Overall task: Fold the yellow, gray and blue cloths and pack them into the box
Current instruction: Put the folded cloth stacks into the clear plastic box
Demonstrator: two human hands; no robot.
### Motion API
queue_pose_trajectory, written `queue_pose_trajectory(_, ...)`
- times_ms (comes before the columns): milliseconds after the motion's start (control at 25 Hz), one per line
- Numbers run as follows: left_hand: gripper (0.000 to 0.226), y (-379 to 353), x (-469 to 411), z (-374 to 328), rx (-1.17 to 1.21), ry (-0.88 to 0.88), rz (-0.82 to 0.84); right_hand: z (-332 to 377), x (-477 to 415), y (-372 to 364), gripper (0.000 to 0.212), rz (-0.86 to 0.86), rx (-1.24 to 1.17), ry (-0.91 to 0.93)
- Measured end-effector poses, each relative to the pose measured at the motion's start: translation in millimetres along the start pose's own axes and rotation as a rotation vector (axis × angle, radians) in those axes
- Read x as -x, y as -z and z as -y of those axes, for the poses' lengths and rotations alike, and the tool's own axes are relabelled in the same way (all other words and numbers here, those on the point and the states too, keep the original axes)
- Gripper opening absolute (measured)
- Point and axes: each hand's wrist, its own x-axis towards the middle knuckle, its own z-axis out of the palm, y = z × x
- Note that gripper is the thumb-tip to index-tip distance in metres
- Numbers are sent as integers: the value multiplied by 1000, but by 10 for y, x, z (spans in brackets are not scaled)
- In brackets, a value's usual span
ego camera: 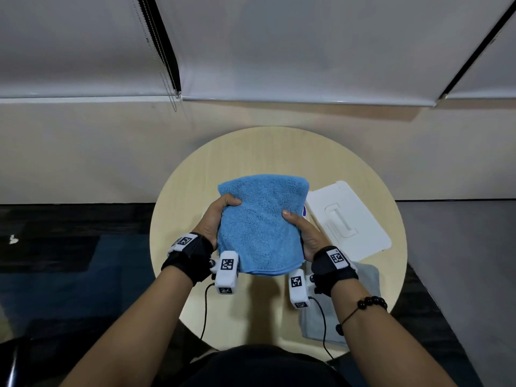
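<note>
- Now held above the round pale wooden surface (195,174): folded blue terry cloth (262,227).
- Gripped at its sides by left hand (216,216) and right hand (304,233), both clenched on it.
- Keep edges aligned; lower flat beside white plastic lid (346,219).

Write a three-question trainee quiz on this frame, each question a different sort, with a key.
1. True or false: both hands grip the blue cloth.
2. Which cloth lies on the table under the right forearm? A) yellow B) gray C) blue
3. Fill in: the white lid lies to the ____ of the blue cloth.

Key:
1. True: the left hand and the right hand hold its two sides.
2. B: the gray cloth.
3. Right.
</note>
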Motion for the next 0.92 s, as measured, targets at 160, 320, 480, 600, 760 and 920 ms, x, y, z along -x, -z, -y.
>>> queue_pose_trajectory(160,47,217,-204,-207,-62,58,-36,-106,-182,-67,57,-60,-13,59)
queue_pose_trajectory(320,55,426,-313,-107,-103,109,-76,-142,-319,-117,50,-221,43,107)
queue_pose_trajectory(480,73,669,-338,96,-419,44,-254,-170,-495,-136,45,-374,81,-174)
queue_pose_trajectory(600,72,815,-410,46,-683,12,-367,-246,-587,-159,17,-337,158,-333)
queue_pose_trajectory(760,75,834,-488,-47,-728,35,-309,-279,-671,-98,21,-313,119,-369)
queue_pose_trajectory(920,102,948,-482,-101,-539,80,-158,-286,-667,45,45,-235,107,-363)
